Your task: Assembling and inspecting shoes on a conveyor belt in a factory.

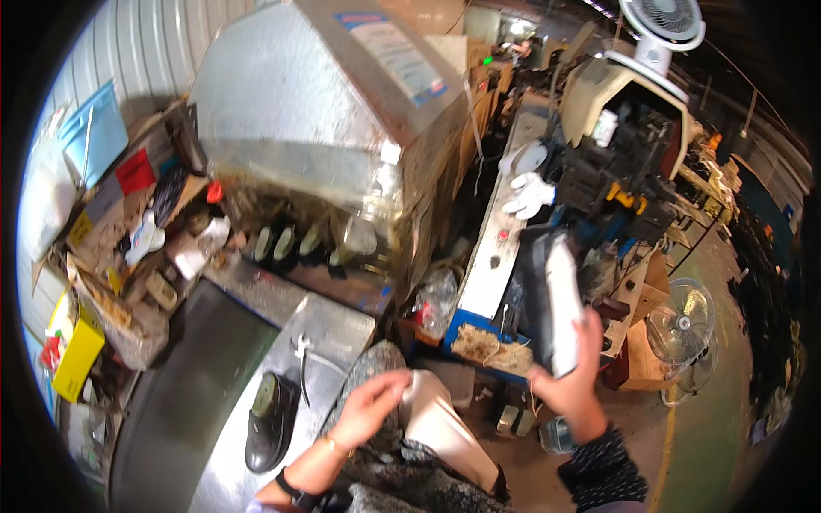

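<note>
My right hand [573, 376] is wrapped round the lower end of a black shoe [539, 295], which is lifted and tilted with its pale sole [564, 299] facing right. Low over my lap, my left hand [372, 410] has its fingers bent together beside a pale cloth [440, 427]; whether anything small sits between the fingertips is hidden. Left of that hand, another black shoe [272, 423] with a greenish insert in its opening lies on the metal table [321, 333]. A white tool with a cord [302, 346] rests farther up the same table.
Several black shoes [286, 245] stand beneath a large metal hood [282, 94]. A dark belt [188, 393] runs beside the table at left. White gloves [528, 195] lie on a long bench [487, 265] next to a dark machine [616, 171]. A floor fan [682, 321] stands at right.
</note>
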Demonstrator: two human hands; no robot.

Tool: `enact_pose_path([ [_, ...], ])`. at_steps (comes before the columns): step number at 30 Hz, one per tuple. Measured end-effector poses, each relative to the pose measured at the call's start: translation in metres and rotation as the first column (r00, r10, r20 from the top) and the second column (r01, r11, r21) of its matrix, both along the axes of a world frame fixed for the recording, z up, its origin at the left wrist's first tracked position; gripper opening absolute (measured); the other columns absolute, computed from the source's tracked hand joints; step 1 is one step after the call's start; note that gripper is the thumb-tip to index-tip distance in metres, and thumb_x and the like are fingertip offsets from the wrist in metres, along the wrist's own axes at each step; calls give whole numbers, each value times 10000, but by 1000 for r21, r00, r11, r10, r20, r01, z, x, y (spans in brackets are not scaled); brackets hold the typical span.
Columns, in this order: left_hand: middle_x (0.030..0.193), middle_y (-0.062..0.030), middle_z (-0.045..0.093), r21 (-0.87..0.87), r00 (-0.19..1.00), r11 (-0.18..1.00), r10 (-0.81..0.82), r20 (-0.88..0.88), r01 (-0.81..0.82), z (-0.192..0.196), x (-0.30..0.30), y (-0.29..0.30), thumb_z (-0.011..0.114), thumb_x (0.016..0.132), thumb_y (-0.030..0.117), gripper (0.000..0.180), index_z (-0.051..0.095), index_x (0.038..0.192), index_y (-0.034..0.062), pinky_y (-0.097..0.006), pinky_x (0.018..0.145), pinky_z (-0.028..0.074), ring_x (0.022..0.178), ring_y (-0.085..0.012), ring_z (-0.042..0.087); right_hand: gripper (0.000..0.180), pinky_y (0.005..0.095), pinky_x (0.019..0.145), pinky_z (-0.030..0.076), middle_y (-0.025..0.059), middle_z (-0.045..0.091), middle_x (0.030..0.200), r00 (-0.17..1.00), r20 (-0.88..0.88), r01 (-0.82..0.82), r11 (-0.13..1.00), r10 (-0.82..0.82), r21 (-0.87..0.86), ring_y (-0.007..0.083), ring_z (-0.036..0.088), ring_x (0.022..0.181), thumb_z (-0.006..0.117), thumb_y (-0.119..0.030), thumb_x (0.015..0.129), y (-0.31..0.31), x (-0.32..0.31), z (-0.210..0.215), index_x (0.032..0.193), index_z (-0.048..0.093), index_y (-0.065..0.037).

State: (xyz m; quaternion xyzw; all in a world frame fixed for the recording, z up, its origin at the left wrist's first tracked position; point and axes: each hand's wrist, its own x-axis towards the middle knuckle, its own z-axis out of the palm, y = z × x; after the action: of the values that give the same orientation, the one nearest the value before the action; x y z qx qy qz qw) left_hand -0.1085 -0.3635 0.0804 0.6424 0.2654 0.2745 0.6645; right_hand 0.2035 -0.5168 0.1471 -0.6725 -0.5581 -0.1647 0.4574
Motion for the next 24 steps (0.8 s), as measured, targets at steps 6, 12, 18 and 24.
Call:
enact_pose_path([
  [6,937,-87,684,-662,928,749,267,260,-30,-33,22,42,559,954,391,400,624,1079,17,-335,789,527,843,-216,656,815,420,1045,407,236,413,1420,741,-461,-657,668,488,-349,338,465,1288,760,-397,811,2,-140,-70,1438,391,-29],
  [12,908,-52,689,-704,918,689,371,142,-169,-95,-11,21,601,923,329,285,660,1006,63,-298,783,523,839,-168,653,575,328,1079,362,131,485,1407,5,-994,-766,639,111,67,194,466,1281,447,-385,1038,96,-171,-117,1416,412,46],
  [18,1024,-41,662,-713,919,669,385,88,-212,-103,-17,16,540,951,296,285,649,1071,62,-297,861,484,937,-147,616,442,309,1102,328,114,521,1398,129,-982,-898,437,139,-56,190,461,1298,558,-207,1001,125,-185,-123,1377,490,16],
  [24,1022,-60,673,-726,948,667,310,67,-167,-108,-20,29,529,944,301,310,649,1088,55,-309,862,483,935,-168,622,382,319,1043,402,145,602,1298,506,-799,-689,710,324,-148,223,549,1219,596,-151,962,116,-206,-146,1312,552,-5],
])
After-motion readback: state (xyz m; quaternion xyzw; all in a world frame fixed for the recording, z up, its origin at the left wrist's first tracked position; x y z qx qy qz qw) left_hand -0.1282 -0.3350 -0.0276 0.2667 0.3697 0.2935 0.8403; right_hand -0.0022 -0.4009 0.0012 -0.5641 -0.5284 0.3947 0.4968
